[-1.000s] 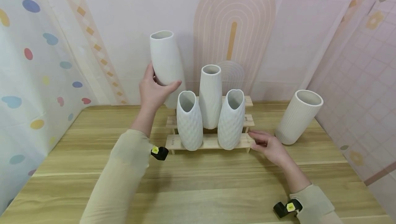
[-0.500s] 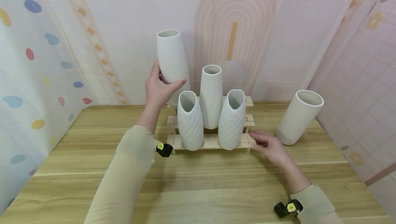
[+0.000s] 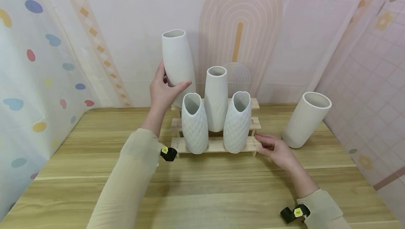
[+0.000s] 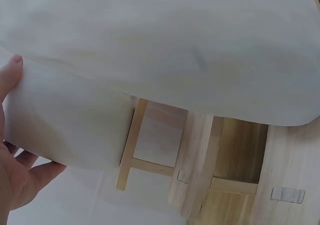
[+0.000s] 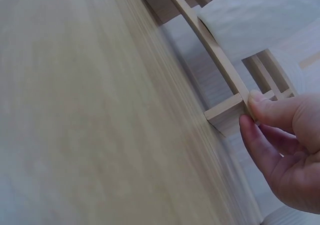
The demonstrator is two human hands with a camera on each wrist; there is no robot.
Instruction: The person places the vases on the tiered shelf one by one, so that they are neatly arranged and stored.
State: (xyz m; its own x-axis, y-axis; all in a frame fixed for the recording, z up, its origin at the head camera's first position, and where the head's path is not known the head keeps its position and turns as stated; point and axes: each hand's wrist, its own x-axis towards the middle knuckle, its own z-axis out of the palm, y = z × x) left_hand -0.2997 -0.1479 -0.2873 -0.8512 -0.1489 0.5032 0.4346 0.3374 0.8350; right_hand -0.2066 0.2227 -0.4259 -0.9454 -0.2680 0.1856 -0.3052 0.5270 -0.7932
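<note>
My left hand (image 3: 162, 90) grips a tall, smooth white vase (image 3: 178, 58) low on its body, thumb in front and fingers behind. Its lower end is at the left end of the stepped wooden stand's (image 3: 216, 144) top step, partly hidden by a front vase in the head view. In the left wrist view, the held vase's base (image 4: 75, 115) meets the end of a wooden step. With thumb and fingertips, my right hand (image 5: 290, 145) pinches the right end of the lowest step. Two textured vases with notched rims, left (image 3: 194, 127) and right (image 3: 237, 127), stand on that step.
A slim white vase (image 3: 216, 95) stands on the middle step between the front pair. Right of the stand, a ribbed white vase (image 3: 306, 120) stands on the wood-grain table (image 3: 202, 194). A patterned cloth (image 3: 136, 11) hangs close behind.
My left hand has carried the smooth vase to the right, over the left end of the top step, slowing in the last half second. The right hand stays in place.
</note>
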